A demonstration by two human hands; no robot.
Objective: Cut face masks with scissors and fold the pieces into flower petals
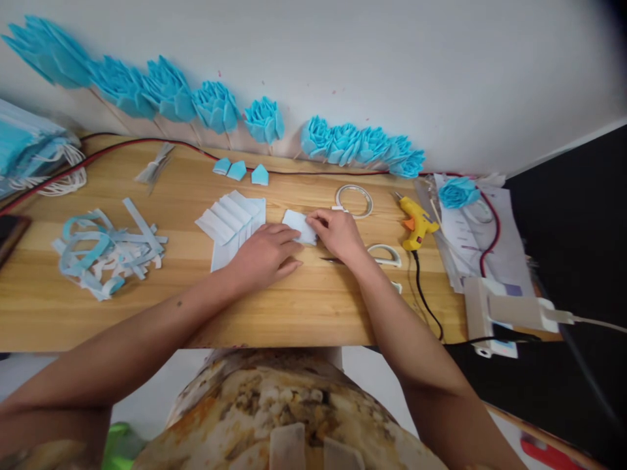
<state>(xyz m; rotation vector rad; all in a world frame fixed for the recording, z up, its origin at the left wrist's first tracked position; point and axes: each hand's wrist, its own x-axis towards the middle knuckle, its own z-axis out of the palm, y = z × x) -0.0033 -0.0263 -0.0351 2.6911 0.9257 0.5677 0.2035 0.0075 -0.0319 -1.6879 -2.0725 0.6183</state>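
Note:
A small folded piece of pale blue mask fabric (300,225) lies flat on the wooden table between my hands. My left hand (267,256) rests open, fingers stretched out, its fingertips on the piece's left edge. With thumb and fingers closed, my right hand (337,234) pinches the piece's right edge. Partly under my left hand is a fanned stack of pleated pale blue sheets (230,219). Scissors with white handles (389,255) lie beneath my right wrist, the blade tip showing to its left. Several cut blue petal shapes (259,175) sit farther back.
Blue flowers on sticks (215,106) lean along the wall. A tape roll (353,201), a yellow glue gun (416,223) and a white power strip (482,307) are on the right. Cut strips (110,251), a bundle of wires (155,164) and stacked masks (29,147) are on the left.

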